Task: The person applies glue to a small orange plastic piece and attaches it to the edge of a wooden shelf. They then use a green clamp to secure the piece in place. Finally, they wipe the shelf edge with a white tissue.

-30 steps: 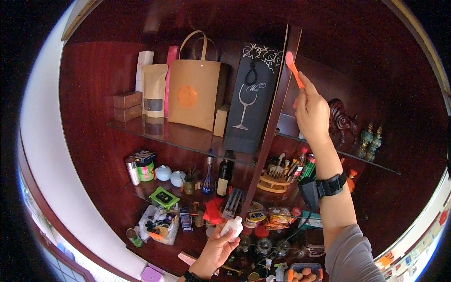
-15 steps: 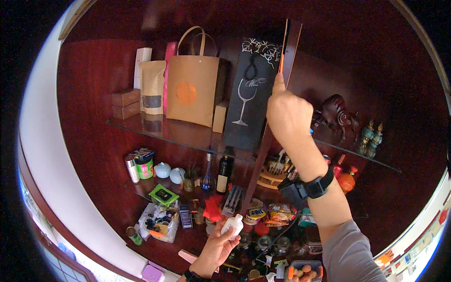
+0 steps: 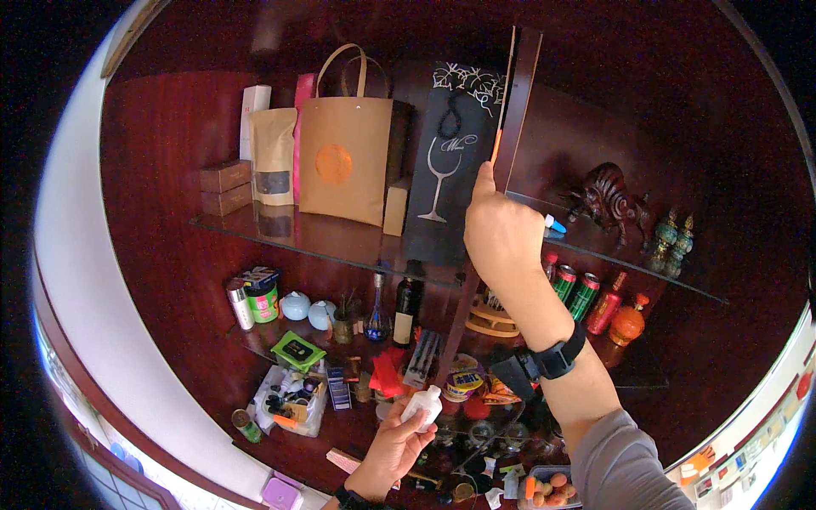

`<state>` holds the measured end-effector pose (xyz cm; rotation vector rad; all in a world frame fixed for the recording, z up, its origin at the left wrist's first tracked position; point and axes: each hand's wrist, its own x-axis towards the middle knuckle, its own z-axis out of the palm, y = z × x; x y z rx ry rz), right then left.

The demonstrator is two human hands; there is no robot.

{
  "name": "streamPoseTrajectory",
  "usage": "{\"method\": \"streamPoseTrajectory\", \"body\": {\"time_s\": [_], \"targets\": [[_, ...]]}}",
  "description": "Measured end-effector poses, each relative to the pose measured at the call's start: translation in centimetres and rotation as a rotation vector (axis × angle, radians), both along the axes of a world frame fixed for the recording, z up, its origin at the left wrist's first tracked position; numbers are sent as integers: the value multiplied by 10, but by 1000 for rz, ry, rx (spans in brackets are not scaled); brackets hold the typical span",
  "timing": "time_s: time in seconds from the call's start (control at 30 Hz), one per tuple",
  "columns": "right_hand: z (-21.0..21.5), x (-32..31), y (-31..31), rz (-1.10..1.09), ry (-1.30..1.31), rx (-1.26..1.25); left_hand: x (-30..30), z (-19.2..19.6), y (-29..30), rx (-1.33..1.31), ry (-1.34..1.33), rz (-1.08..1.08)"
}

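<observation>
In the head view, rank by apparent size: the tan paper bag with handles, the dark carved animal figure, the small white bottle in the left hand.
1. Tan paper bag with handles, largest.
2. Dark carved animal figure.
3. Small white bottle, smallest, though the left hand holds it nearer the camera, so its look is flattered.

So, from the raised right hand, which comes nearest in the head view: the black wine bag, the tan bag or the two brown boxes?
From the right hand:
1. Black wine bag, just beside it on the left.
2. Tan bag, further left on the glass shelf.
3. Brown boxes, at the far left end.
</observation>
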<state>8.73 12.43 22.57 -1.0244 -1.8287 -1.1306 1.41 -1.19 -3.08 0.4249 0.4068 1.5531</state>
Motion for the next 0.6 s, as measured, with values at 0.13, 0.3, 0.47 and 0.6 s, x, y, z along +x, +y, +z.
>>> {"method": "streamPoseTrajectory", "body": {"time_s": [0.13,0.3,0.47,0.6], "targets": [[-5,6,-5,-31,-68,23,0,-4,1,-17,-7,-11],[-16,7,-5,38,8,13,3,-2,1,-45,-13,-12],[-21,12,-8,10,33,-9,2,-1,0,-41,-10,12],[-30,14,-20,120,60,7,-2,-9,2,-26,-16,-5]]}}
